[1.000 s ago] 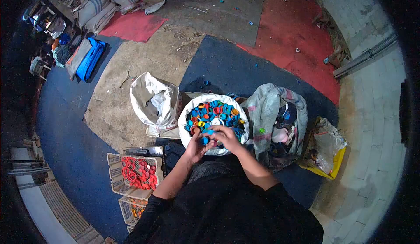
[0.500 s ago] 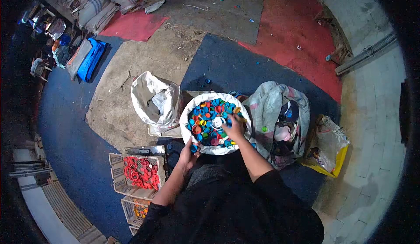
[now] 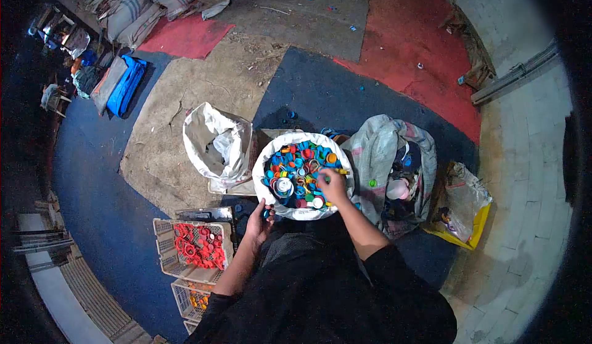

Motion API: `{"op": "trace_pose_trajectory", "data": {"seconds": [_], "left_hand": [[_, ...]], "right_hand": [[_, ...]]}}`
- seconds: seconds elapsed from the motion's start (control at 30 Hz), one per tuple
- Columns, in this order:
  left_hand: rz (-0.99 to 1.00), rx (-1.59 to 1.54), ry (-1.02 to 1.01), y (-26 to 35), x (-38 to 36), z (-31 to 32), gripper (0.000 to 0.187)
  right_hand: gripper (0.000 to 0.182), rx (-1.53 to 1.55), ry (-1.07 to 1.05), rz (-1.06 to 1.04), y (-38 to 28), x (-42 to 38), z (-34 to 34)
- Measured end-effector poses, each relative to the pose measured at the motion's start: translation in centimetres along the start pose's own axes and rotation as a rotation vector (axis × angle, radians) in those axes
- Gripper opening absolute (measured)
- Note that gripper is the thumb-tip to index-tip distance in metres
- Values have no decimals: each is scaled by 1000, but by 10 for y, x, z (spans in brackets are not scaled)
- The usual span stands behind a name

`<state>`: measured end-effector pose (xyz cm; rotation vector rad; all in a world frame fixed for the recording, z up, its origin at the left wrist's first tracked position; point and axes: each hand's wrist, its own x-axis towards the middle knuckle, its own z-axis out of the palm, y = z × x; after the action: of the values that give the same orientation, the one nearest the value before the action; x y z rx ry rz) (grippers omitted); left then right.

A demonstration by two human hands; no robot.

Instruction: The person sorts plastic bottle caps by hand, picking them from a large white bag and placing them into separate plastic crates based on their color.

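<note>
A white woven sack (image 3: 259,186) with a rolled rim stands in front of me, full of mixed plastic bottle caps (image 3: 302,162), mostly blue with some red, yellow, green and orange. Among them lies a larger white round lid (image 3: 283,187), near the left side. My left hand (image 3: 257,223) is at the sack's near left rim, its fingers closed on a dark blue bottle cap (image 3: 266,213). Over the right part of the caps is my right hand (image 3: 333,188), fingers bent together at the pile; what they pinch is hidden. A yellow piece (image 3: 342,171) lies just beyond it.
Left stands another open white sack (image 3: 200,153); right, a grey sack (image 3: 370,140) with mixed plastic. Crates sit at lower left, one with red caps (image 3: 206,245), another with orange pieces (image 3: 198,299). A yellow-edged bag (image 3: 475,236) lies by the wall.
The white round lid has moved from beside my right hand to the left side of the pile. My right hand has shifted slightly down; my left hand has moved slightly left with the blue cap.
</note>
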<state>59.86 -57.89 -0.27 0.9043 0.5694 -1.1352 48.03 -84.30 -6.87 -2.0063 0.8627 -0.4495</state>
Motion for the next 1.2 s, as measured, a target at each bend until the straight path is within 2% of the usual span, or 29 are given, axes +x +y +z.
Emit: {"op": "trace_pose_trajectory", "data": {"seconds": [0.03,0.07,0.17,0.23,0.33,0.37,0.5,0.63,0.73,0.87,1.0,1.03,1.2], "left_hand": [[-1,9,6,0,0,-1,33],[-3,18,12,-1,0,-1,33],[-19,57,-7,-1,-1,-4,33],[-19,90,32,0,-3,-1,32],[-32,110,38,4,-7,0,33],[-38,110,31,5,-8,0,33],[-9,116,74,1,-7,-1,33],[-15,132,33,1,-4,-4,34],[22,101,12,-3,-3,1,35],[29,76,46,-5,-5,18,36],[-33,16,-19,-5,5,29,41],[-36,-18,-16,-6,7,36,42],[-17,-25,-96,-6,11,71,48]], "right_hand": [[16,10,46,-25,24,14,2],[18,-98,56,100,21,21,-6],[33,-333,-77,83,50,32,1],[41,-472,-187,54,42,30,5],[48,-524,-173,41,25,18,7],[47,-552,-195,52,20,17,6],[28,-281,-13,22,44,4,13],[25,-223,92,70,59,-12,3],[23,374,-9,279,59,-18,-9],[24,571,18,377,30,-31,-34],[20,1028,-139,590,10,-38,-48],[29,1195,-180,572,8,-38,-50],[39,1528,-294,486,-34,-32,-63]]}}
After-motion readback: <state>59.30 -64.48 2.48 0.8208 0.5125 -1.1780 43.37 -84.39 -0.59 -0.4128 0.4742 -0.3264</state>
